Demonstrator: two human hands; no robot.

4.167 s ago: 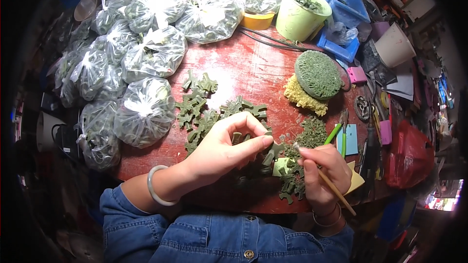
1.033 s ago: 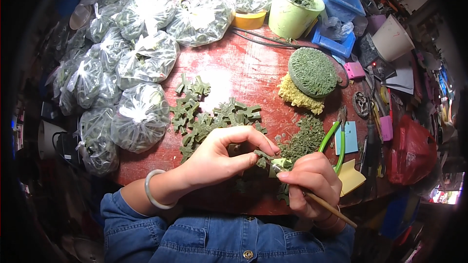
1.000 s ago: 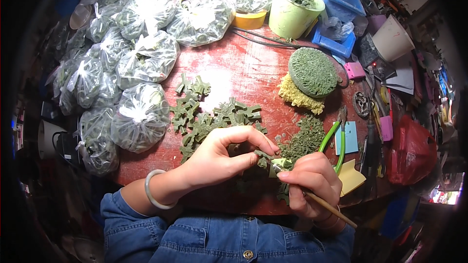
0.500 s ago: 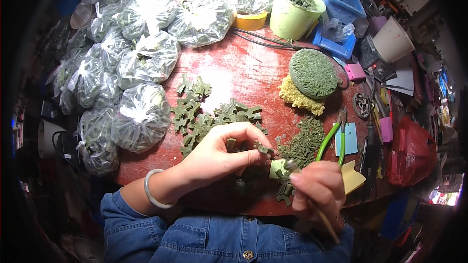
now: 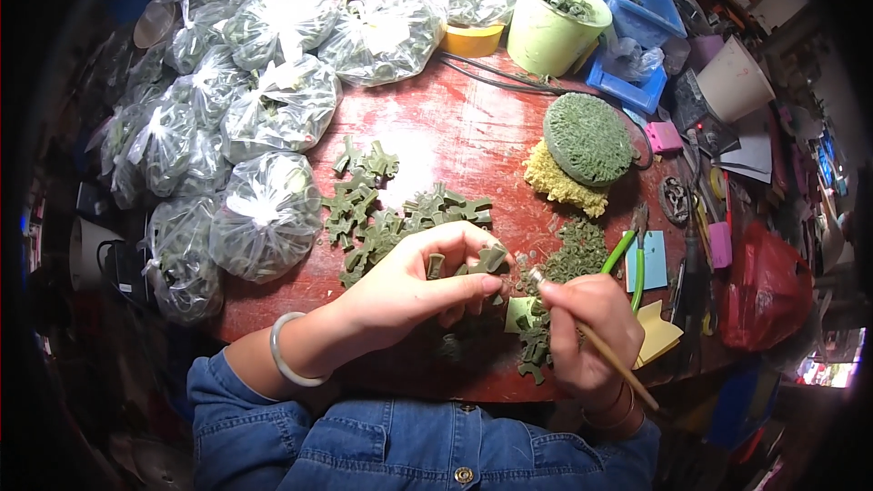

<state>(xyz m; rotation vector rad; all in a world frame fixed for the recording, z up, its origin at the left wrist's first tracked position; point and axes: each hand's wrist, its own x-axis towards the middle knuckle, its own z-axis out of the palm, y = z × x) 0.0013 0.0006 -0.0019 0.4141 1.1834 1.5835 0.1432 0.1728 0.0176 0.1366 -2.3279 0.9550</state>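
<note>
My left hand [image 5: 405, 286] pinches a small dark green piece [image 5: 491, 259] with flared ends between thumb and index finger. In my right hand [image 5: 596, 323] is a thin wooden-handled tool [image 5: 623, 373], gripped like a pen. Its metal-banded upper end lies close to the green piece, with a small gap between; the tip's kind is unclear. Behind my left hand spreads a pile of similar green pieces [image 5: 364, 209]. Beyond my right hand is a heap of smaller curly green pieces [image 5: 577, 250]. More dark green pieces [image 5: 535, 359] lie between my hands, beside a yellow-green paper note [image 5: 520, 311].
Tied clear plastic bags [image 5: 273, 105] of green pieces crowd the left. A textured green disc [image 5: 589, 139] rests on a yellow sponge [image 5: 556, 184]. Green-handled pliers [image 5: 639, 273] lie right, near a red bag [image 5: 771, 286]. A pale green bucket [image 5: 556, 32] and blue trays [image 5: 637, 5] stand behind.
The green piece has been turned in my left fingers, showing a broader face. My right hand has shifted slightly, and the tool's metal-banded end has risen towards the piece.
</note>
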